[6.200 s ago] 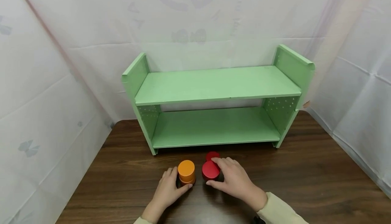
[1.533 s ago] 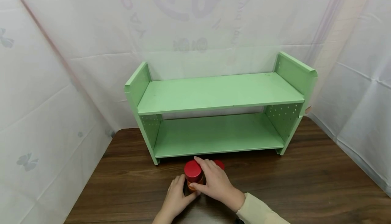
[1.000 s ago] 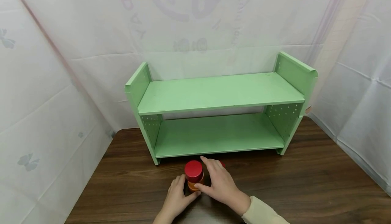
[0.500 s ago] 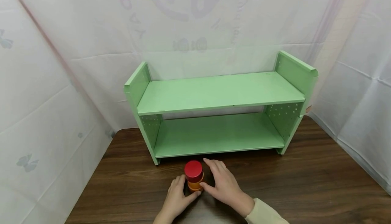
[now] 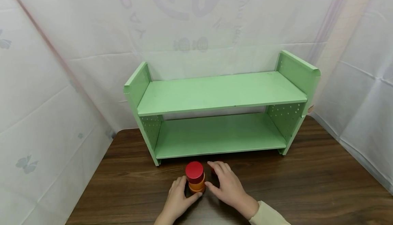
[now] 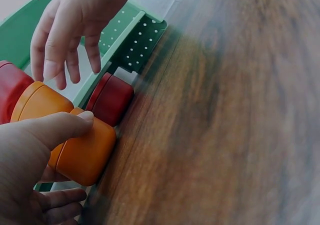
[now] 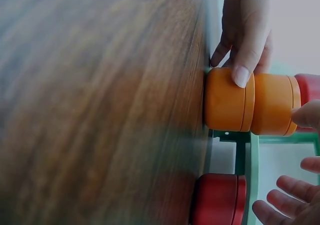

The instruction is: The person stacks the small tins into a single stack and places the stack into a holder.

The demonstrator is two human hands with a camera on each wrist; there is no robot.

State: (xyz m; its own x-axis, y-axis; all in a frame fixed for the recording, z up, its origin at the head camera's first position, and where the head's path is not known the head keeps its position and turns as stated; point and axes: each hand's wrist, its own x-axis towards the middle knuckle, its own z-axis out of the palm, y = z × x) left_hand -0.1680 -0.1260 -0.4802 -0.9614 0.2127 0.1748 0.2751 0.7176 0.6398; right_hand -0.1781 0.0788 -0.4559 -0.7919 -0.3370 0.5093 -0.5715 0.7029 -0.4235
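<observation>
Small round canisters with lids stand stacked upright on the table: a red canister [image 5: 194, 171] on top, a middle orange canister [image 7: 272, 105] and a bottom orange canister [image 6: 87, 152]. My left hand [image 5: 178, 199] grips the bottom orange canister, thumb on its near side and fingers around the other. At the stack's right side my right hand [image 5: 228, 187] holds nothing, its fingers spread and thumb close to the middle canister; whether the thumb touches it I cannot tell. Another red canister [image 7: 217, 200] stands on the table, mostly hidden behind the right hand in the head view.
A green two-tier shelf [image 5: 221, 92] stands just behind the canisters, with raised side panels. The dark wooden table [image 5: 307, 184] extends to both sides. White printed sheeting [image 5: 92, 30] hangs behind and at the sides.
Since the earliest frame, the right hand has set the red canister on the orange stack. It has let go and drawn away to the right. My left hand has stayed at the stack.
</observation>
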